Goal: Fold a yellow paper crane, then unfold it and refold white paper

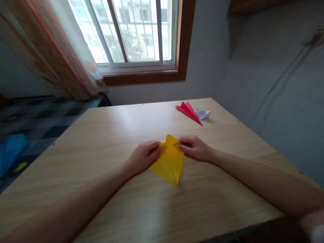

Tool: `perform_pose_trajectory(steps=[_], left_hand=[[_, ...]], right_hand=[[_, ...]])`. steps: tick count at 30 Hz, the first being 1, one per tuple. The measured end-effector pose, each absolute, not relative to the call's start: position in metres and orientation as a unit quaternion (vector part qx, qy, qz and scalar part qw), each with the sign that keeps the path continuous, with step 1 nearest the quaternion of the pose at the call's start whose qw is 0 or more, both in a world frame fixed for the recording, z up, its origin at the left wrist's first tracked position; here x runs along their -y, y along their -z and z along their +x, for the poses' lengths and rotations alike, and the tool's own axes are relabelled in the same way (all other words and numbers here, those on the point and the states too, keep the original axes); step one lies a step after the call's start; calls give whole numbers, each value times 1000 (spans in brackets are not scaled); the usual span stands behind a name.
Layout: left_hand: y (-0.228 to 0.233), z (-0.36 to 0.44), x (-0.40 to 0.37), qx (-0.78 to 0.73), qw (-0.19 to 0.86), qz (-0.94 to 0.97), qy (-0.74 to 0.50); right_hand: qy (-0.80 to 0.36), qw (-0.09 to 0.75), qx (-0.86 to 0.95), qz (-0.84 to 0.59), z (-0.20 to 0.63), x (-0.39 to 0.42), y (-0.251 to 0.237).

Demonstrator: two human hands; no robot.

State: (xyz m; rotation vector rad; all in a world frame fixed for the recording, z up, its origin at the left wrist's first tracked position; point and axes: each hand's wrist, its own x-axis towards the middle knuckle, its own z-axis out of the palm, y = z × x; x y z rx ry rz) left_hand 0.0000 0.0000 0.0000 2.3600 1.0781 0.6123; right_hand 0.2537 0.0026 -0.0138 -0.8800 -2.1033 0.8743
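Observation:
A folded sheet of yellow paper (169, 163) is held just over the table, its pointed end toward me and a flap standing up at the far end. My left hand (146, 154) pinches its left edge between thumb and fingers. On the opposite side, my right hand (193, 147) grips the right edge near the top, the thumb lying on the paper. Creases run down the sheet to the near point. The fingers behind the paper are partly hidden.
A red paper plane (188, 112) and a white folded paper boat (203, 113) lie at the back right of the wooden table (113, 135). Beyond the table are a window (136, 33) and a curtain (50, 47). Something blue (12, 150) lies at the left on a checked surface.

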Motion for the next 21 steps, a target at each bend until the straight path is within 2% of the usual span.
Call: perform_pose_trajectory(steps=[7, 21], left_hand=[[1, 2, -2, -429, 225, 836, -259], [2, 3, -1, -440, 316, 793, -280]], right_hand=[[-381, 377, 776, -334, 257, -7, 20], [-288, 329, 845, -308, 253, -6, 15]])
